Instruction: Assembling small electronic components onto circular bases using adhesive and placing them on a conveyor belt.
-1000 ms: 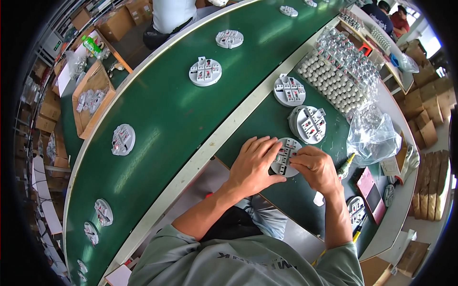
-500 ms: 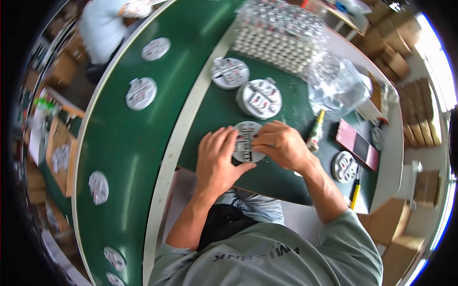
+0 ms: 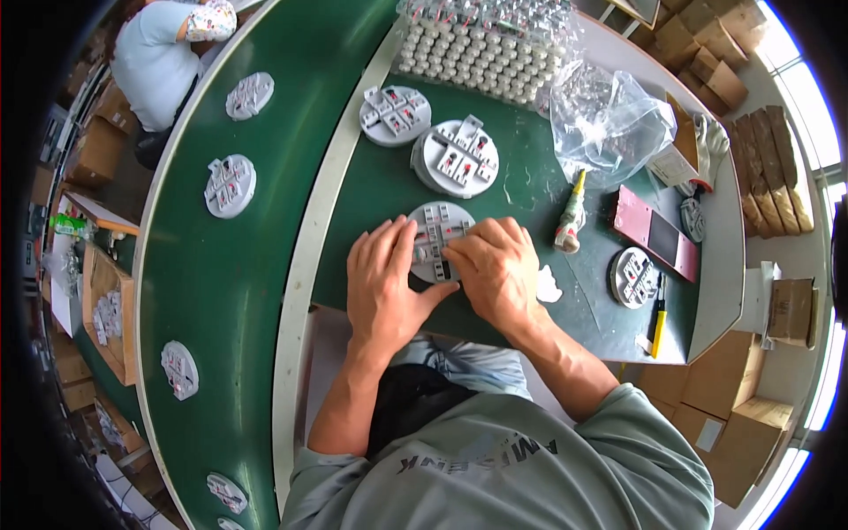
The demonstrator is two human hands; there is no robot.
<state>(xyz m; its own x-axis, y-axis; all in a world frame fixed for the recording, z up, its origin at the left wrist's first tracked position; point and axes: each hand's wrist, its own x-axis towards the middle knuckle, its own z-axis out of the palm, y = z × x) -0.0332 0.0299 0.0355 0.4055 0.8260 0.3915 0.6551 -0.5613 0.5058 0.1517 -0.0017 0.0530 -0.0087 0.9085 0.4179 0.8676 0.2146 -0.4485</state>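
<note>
A round light-grey plastic disc (image 3: 442,214) with small slotted blocks and metal parts lies on the green tabletop in front of me. My left hand (image 3: 385,281) wraps its left side, with fingers along the edge and thumb at the near edge. Over the disc's right side, the bent fingers of my right hand (image 3: 500,272) are pinched together. Whatever those fingertips may hold is hidden. Just beyond, a stack of similar discs (image 3: 458,157) has red bits in the top one. Another grey disc (image 3: 395,115) sits to its left.
A green belt (image 3: 238,291) on my left carries spaced discs. A wrapped block of white round parts (image 3: 481,60) stands at the back. Rightward lie a plastic bag (image 3: 609,128), glue tube (image 3: 571,216), pink case (image 3: 654,231), disc (image 3: 634,277) and yellow-handled tool (image 3: 660,331). Someone (image 3: 157,62) sits across the belt.
The view has shifted, so tabletop things appear higher and further left. Discs on the belt have moved nearer. My right hand's fingers have dropped lower over the disc; my left keeps its hold.
</note>
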